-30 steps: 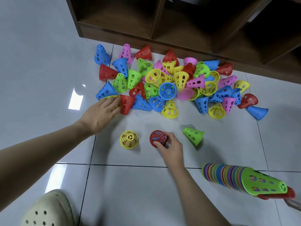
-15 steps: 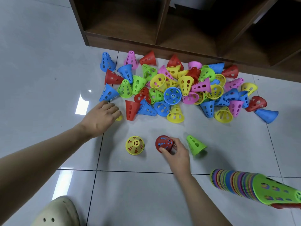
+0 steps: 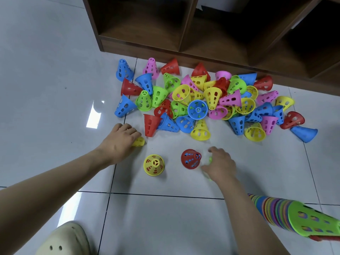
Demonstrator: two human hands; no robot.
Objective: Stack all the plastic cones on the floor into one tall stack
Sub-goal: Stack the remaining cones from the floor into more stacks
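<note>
Centre of frame: a loose pile of perforated plastic cones (image 3: 198, 102) in red, blue, green, yellow and pink lies on the white tiled floor (image 3: 46, 70) before a dark wooden shelf unit (image 3: 184, 24); too many and too overlapped to count, pointing every way.
Lower centre: two cones stand apart from the pile, a yellow cone (image 3: 154, 165) and a red cone (image 3: 191, 158), both upright, tips toward the camera.
Lower right: one long nested cone stack (image 3: 298, 218) lies on its side, long axis running left to right, a green cone outermost.
Left hand (image 3: 120, 139): fingers curled over a small yellow cone (image 3: 138, 141), left of centre.
Right hand (image 3: 219, 165): blurred, just right of the red cone; green plastic shows at its edges, grip cannot be told.
Bottom left: one cream clog (image 3: 64, 240).
</note>
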